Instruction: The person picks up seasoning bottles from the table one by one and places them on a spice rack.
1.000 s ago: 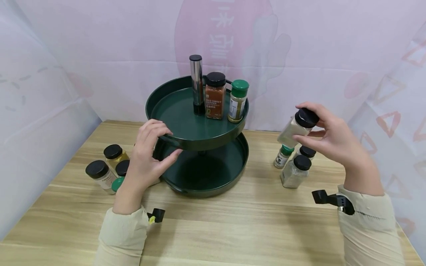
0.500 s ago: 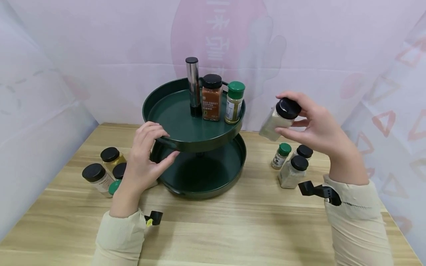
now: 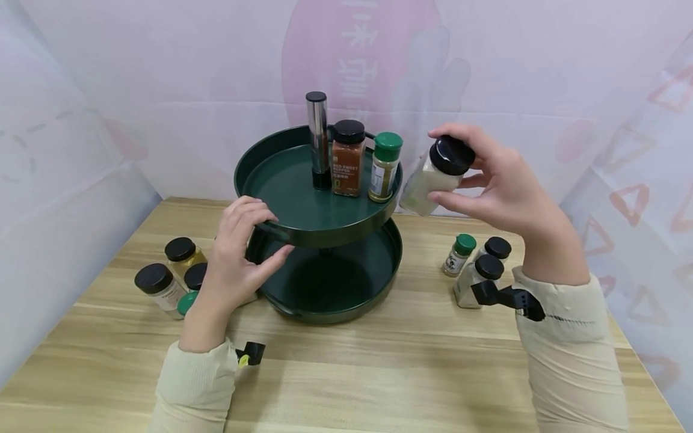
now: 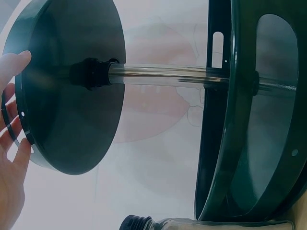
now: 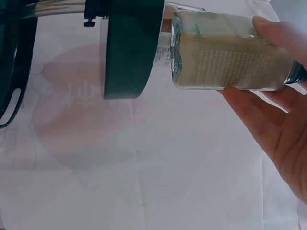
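Note:
My left hand (image 3: 230,264) holds the front-left rim of a dark green two-tier turntable rack (image 3: 287,207), fingers over the upper tray's edge and thumb below it. In the left wrist view, those fingers (image 4: 8,72) lie at the handle slot. My right hand (image 3: 503,186) grips a clear spice jar (image 3: 425,187) with a black lid, tilted, in the air just right of the upper tray. Pale powder fills that jar (image 5: 230,55) in the right wrist view. On the upper tray stand a red sweet pepper jar (image 3: 348,165), a green-capped shaker (image 3: 382,174) and a steel-and-black cylinder (image 3: 318,135).
Right of the rack are a small green-capped shaker (image 3: 455,261) and two black-lidded jars, one in front (image 3: 471,285). Several jars cluster at the left, among them a white-labelled one (image 3: 168,294), partly behind my left hand. The lower tray (image 3: 325,316) sits on the wooden table (image 3: 379,373).
My right hand has carried the spice jar leftward and up, from over the right-hand jars to beside the upper tray. The left hand stays on the rim.

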A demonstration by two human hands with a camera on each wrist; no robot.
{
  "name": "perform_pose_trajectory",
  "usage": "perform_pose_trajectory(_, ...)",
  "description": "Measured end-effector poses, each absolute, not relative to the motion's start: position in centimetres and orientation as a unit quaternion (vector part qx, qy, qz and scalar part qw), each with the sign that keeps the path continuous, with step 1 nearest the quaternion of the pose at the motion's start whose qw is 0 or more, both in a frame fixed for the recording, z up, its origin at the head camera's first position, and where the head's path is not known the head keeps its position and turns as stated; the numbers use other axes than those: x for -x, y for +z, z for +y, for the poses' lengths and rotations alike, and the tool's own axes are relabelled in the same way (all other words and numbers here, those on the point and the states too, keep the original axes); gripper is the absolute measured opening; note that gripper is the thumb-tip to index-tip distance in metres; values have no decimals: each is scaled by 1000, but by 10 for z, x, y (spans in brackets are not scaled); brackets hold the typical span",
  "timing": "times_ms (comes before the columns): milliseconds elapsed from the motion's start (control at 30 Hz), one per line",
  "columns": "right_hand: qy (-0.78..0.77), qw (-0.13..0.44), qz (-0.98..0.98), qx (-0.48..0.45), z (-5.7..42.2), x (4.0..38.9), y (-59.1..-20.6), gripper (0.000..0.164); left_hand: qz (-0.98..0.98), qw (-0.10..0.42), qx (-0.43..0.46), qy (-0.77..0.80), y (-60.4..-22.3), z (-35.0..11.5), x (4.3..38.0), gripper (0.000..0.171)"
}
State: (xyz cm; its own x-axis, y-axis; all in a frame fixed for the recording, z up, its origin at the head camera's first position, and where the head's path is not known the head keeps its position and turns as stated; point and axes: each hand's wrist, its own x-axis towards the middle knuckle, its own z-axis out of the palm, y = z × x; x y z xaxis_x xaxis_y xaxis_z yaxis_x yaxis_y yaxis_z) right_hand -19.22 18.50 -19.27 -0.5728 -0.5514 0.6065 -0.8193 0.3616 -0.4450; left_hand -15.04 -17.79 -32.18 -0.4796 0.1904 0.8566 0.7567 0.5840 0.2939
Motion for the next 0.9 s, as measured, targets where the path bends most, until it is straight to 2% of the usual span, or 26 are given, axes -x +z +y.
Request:
perform_pose_trajectory(400,401,171,-773,-461,151,196,-175,75,-787,413,304,-343,-322,-176,150,51)
perform_pose_trajectory(900,403,90,-770,-487,94,217,-186,69,-789,413,296,-345,-324,-174,150,51)
